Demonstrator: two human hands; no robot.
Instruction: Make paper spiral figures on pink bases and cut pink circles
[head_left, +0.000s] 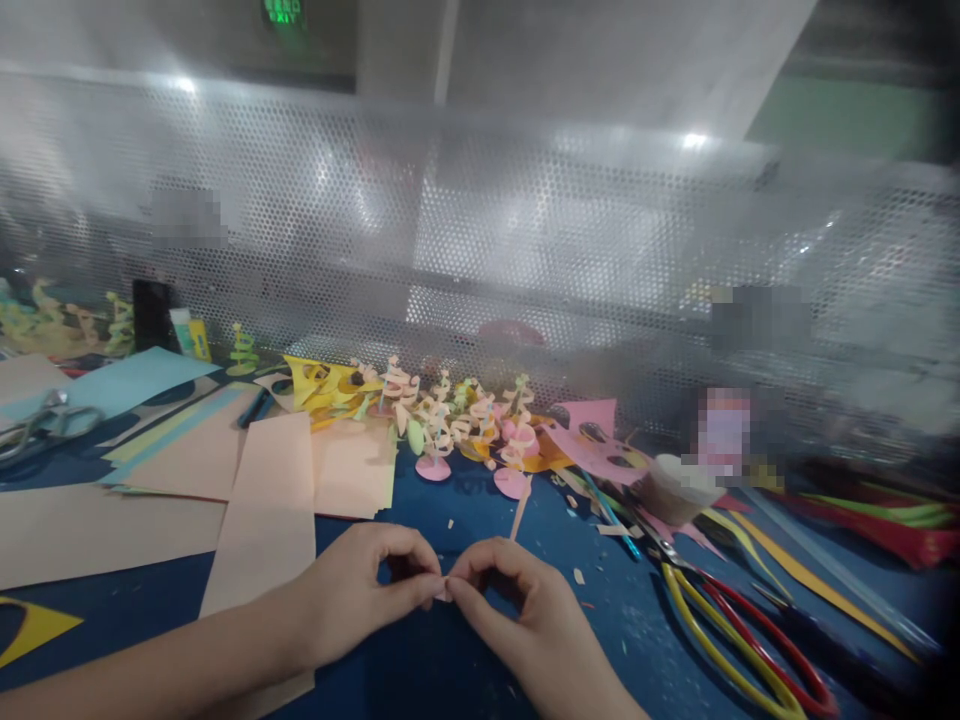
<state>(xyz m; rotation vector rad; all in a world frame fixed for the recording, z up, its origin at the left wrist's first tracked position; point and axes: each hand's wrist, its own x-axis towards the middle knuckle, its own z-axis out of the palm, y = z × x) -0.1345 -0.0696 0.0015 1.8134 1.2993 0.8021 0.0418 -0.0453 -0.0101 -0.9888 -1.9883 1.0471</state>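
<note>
Between the pinched fingertips of my two hands is a small piece of pink paper (444,590), mostly hidden by the fingers. My left hand (375,585) is closed on its left side, and my right hand (510,600) is closed on its right. Just beyond the right hand lies a narrow pale pink paper strip (520,508). Farther back stand several curled paper spirals on round bases, two of them a pink disc (433,468) and another pink disc (511,484). Under my left forearm lies a pale peach paper sheet (262,510).
Scissors with yellow and red handles (739,630) lie at the right, near a whitish cup (677,490) and a blue pen (619,520). Metal scissors (49,425) rest on the left by a light blue sheet (142,380). A perforated metal screen (360,220) borders the blue table (420,670).
</note>
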